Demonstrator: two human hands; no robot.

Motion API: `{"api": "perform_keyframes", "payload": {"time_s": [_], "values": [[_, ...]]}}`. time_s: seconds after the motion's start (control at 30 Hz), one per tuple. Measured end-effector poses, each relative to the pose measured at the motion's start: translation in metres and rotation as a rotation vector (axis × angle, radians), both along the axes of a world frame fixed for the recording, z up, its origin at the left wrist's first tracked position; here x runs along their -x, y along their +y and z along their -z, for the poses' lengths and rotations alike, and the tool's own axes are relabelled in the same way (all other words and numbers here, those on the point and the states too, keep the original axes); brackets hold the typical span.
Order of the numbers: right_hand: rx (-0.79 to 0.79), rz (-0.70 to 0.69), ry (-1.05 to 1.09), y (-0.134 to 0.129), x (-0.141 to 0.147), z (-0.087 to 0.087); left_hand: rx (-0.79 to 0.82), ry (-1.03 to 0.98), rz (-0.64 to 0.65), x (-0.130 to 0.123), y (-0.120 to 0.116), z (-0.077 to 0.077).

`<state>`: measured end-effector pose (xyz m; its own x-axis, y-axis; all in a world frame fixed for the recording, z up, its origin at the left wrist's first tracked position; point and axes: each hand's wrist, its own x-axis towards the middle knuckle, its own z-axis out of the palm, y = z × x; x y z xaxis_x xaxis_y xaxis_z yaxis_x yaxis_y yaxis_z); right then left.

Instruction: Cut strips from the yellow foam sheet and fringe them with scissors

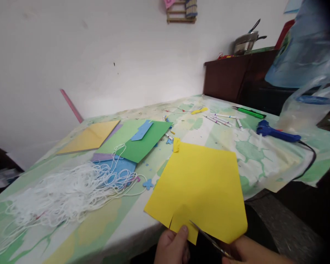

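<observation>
A large yellow sheet (206, 183), paper or thin foam, extends over the table's front edge towards me. My left hand (173, 246) pinches its near edge between thumb and fingers, beside a short slit cut into the sheet. Low on the right, my right hand (250, 251) is closed on scissors (211, 240), whose handles are mostly hidden. The blades lie in a second cut, right of my left thumb, with the tip over the yellow surface. Between slit and blades a narrow flap hangs down.
Tangled white cord (68, 194) covers the front left. Behind it lie green (151, 143), blue and orange sheets. A blue flower cutout (147, 184) sits beside the yellow sheet. Markers (220, 120), a green cutter (250, 112) and a corded blue glue gun (277, 132) lie at the right.
</observation>
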<state>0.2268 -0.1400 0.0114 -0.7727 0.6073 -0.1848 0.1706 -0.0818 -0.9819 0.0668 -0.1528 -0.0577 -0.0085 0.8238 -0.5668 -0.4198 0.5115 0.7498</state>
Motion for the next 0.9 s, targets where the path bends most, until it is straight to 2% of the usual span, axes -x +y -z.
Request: {"api": "perform_keyframes", "payload": {"time_s": [0.1, 0.23, 0.4, 0.67, 0.8, 0.9], "values": [[-0.025, 0.011, -0.050, -0.001, -0.003, 0.010, -0.019, 0.034, 0.059, 0.004, 0.000, 0.000], [0.009, -0.001, -0.091, -0.002, -0.003, 0.013, -0.037, 0.033, 0.110, 0.007, 0.000, -0.001], [-0.001, 0.061, -0.092, -0.001, -0.002, 0.017, -0.023, 0.044, 0.109, 0.007, 0.002, -0.007], [0.040, 0.048, -0.153, 0.002, -0.009, 0.026, 0.013, -0.013, 0.080, 0.011, 0.003, -0.009], [0.004, 0.034, -0.159, 0.004, -0.008, 0.025, 0.006, -0.025, 0.081, 0.010, 0.002, -0.009], [0.032, 0.012, -0.160, 0.007, -0.006, 0.018, 0.025, -0.031, 0.070, 0.010, 0.002, -0.010]]}}
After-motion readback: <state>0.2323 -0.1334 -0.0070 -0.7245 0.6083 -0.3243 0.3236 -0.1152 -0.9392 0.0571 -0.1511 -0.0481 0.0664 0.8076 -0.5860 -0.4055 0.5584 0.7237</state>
